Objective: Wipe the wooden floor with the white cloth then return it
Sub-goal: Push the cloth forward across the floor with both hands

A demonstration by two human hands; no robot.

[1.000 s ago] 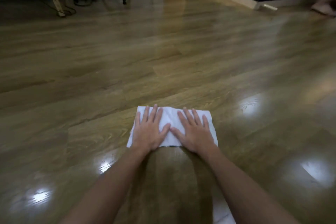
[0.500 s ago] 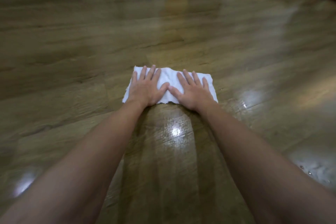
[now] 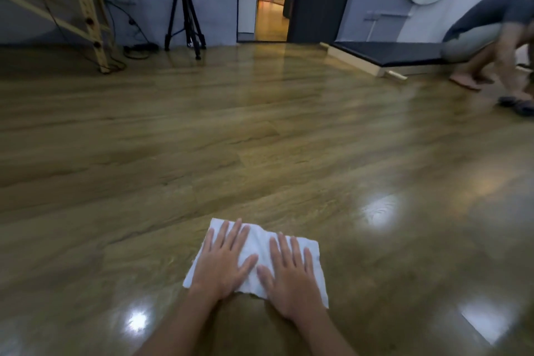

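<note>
Both palms press flat with fingers spread, the left hand (image 3: 224, 261) and right hand (image 3: 291, 274) side by side on the white cloth (image 3: 260, 248), gripping nothing. Compared with half a second ago, the cloth sits nearer the body, so the wiping stroke reads as pulling back, still mid-task. The cloth lies on the wooden floor (image 3: 260, 139), well short of the tripod (image 3: 186, 14), its long axis running left-right across the arms.

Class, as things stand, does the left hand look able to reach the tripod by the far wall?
Probably not. The left hand lies flat on the cloth close to the person, while the tripod stands far across the open floor. Nothing blocks it; it simply looks too distant.
</note>
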